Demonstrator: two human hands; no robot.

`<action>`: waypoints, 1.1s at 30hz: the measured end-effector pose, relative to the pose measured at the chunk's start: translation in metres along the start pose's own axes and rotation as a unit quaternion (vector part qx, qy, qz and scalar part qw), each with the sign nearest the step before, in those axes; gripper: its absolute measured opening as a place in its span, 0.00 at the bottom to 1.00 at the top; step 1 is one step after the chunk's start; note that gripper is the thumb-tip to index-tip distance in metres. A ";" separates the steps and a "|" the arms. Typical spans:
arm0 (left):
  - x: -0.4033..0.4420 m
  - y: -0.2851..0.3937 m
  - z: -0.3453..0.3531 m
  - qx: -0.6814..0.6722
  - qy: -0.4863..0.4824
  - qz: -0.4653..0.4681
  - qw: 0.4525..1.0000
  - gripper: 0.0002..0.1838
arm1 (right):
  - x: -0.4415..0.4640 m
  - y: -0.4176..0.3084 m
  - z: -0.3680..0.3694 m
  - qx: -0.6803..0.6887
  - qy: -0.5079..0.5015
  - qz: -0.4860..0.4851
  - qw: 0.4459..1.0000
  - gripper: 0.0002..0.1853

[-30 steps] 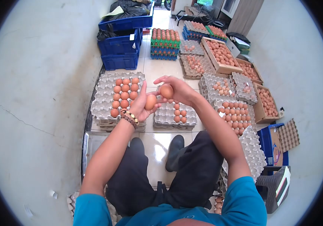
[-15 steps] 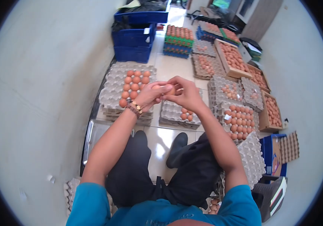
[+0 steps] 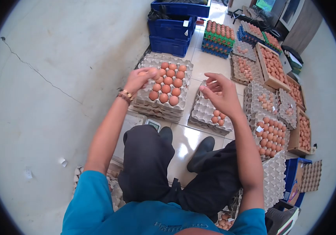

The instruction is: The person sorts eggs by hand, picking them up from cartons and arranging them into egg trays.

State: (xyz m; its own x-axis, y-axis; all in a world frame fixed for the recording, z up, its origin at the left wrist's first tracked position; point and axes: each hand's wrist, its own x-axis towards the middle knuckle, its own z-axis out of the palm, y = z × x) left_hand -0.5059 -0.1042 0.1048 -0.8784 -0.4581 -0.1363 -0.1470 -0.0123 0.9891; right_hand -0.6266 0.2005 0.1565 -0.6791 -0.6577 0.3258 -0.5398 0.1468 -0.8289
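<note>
My left hand (image 3: pixel 137 81), with a beaded bracelet on its wrist, is closed around an egg (image 3: pixel 142 73) that shows only partly between the fingers. It is over the left edge of a stack of grey egg trays (image 3: pixel 185 70). Rows of brown eggs (image 3: pixel 168 80) sit in the top tray, and its left columns are partly hidden by the hand. My right hand (image 3: pixel 220 92) hovers above a lower stack of grey trays (image 3: pixel 203 111), fingers curled but apart, with nothing visible in them. A few brown eggs (image 3: pixel 218 117) rest in that lower stack's top tray.
Blue crates (image 3: pixel 170 46) are stacked by the left wall. Green and blue trays of eggs (image 3: pixel 218 37) stand at the back. Along the right are wooden boxes of eggs (image 3: pixel 272 64) and more filled grey trays (image 3: pixel 270 135). A small scale (image 3: pixel 153 124) lies near my left boot.
My hands, earlier together around eggs between the two stacks, have separated. The left has moved to the left tray stack, the right over the lower stack. The view has shifted left.
</note>
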 end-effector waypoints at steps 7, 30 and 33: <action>-0.012 -0.099 -0.052 0.219 0.141 0.118 0.958 0.21 | 0.001 0.000 -0.012 -0.045 0.007 0.005 0.999 0.20; 0.044 -0.113 -0.081 -0.334 0.131 -0.064 0.931 0.24 | -0.001 0.000 -0.029 -0.008 0.049 0.031 0.998 0.16; 0.052 -0.123 -0.077 -0.076 0.149 0.042 0.985 0.27 | -0.001 0.019 -0.046 -0.029 0.079 0.021 0.996 0.16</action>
State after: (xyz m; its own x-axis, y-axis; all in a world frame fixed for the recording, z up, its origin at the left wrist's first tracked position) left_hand -0.4983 -0.1946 -0.0197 -0.7091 -0.7030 -0.0540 0.0095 -0.0861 0.9962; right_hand -0.6592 0.2373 0.1614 -0.7694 -0.5261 0.3623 -0.5334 0.2171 -0.8175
